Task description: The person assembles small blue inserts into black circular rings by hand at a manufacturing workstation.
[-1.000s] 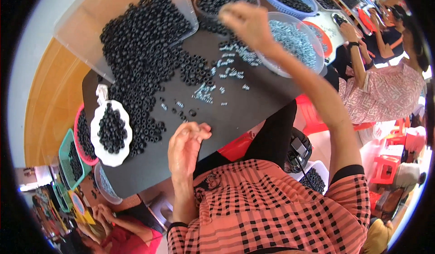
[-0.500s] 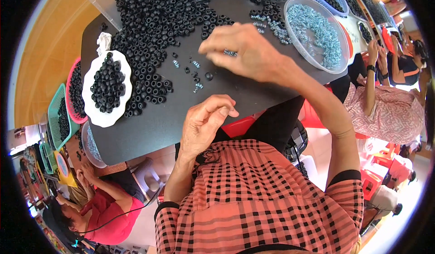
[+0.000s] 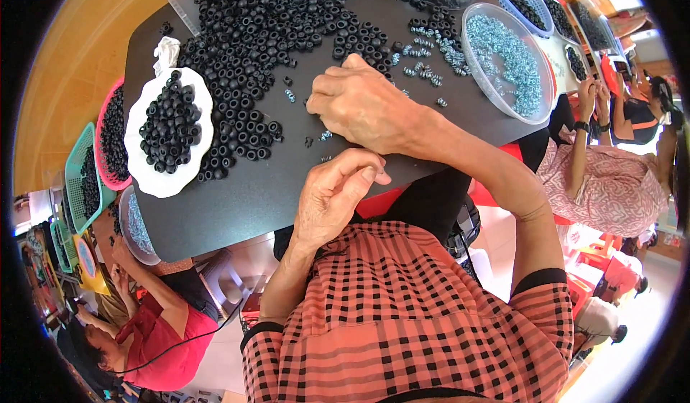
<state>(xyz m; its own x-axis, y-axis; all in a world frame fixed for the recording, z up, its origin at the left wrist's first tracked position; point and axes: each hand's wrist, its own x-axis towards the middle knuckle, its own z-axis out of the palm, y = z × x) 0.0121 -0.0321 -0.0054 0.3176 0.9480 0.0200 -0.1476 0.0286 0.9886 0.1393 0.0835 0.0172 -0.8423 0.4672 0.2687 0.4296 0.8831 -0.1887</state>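
Black rubber rings heaped on bench, up-left of both hands; white dish of rings further left. Left hand sits at near bench edge, fingers curled loosely w/ thumb & forefinger tips close, can't tell if holding anything. Right hand just beyond it, knuckles up, fingers bent down onto small silver springs; grip hidden. Best approach, imo: pick one spring at a time, low wrist. Open bench betw. dish & left hand; bowl of springs crowds right.

A black table carries black rings and a white dish.
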